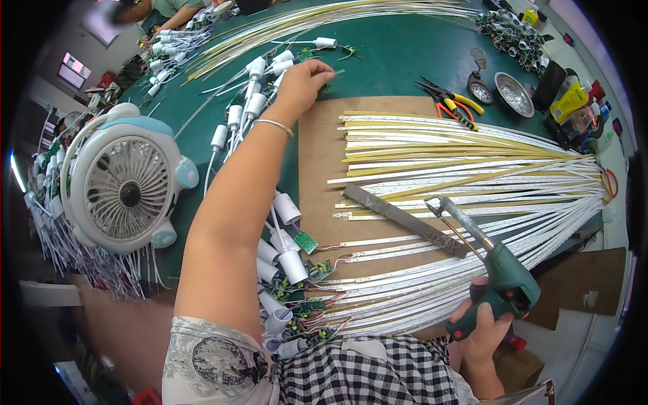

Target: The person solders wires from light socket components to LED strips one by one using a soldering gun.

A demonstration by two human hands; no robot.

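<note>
My left hand (305, 82) reaches to the far edge of the brown board (320, 148), fingers bent together. A dark bit and a pale end show at the fingertips, too small to name. Beside that hand lie white cylindrical lamp caps (256, 104) with white wires. My right hand (487, 327), low on the right, grips a green soldering gun (503, 280) whose metal tip points up and left over the LED strips (466, 152). Nearer me, a second row of white caps (290, 263) has green circuit boards (307, 241) wired to strips. A flat metal bar (405, 221) lies across the strips.
A white and blue fan (128, 189) stands at the left. Pliers (455, 101), a metal bowl (514, 93) and a yellow bottle (568, 102) are at the far right. More strips (324, 20) cross the green table (398, 61); another person's arm (179, 17) shows at far left.
</note>
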